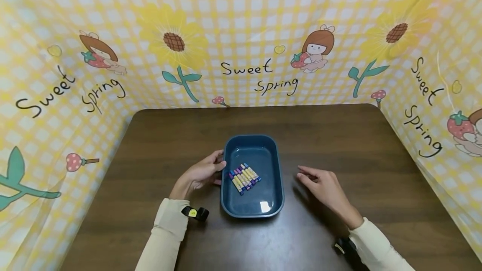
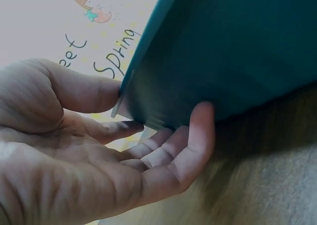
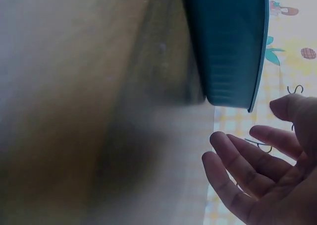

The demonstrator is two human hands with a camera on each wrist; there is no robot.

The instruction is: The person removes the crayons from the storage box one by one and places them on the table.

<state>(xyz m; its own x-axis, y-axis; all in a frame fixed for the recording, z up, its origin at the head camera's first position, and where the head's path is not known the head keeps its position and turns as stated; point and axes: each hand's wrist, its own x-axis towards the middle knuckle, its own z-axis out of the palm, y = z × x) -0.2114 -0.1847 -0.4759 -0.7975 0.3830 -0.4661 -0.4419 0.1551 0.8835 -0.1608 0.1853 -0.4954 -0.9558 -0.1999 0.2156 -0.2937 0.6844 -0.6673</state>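
A blue rectangular tray (image 1: 265, 149) sits on the table in the head view. Several crayons (image 1: 245, 179) with yellow wrappers and blue or purple ends lie side by side in its left half. At the tray's left side, my left hand (image 1: 202, 173) grips the rim: the left wrist view shows the thumb on the rim and bent fingers against the outer wall (image 2: 247, 51). My right hand (image 1: 325, 185) hovers to the right of the tray, apart from it. Its fingers (image 3: 237, 160) are loosely bent and hold nothing.
The dark wooden table (image 1: 180, 133) has rounded far corners. A yellow checked cloth (image 1: 241, 24) with flowers and lettering hangs behind it and along both sides. Each wrist wears a black strap, such as the left strap (image 1: 195, 213).
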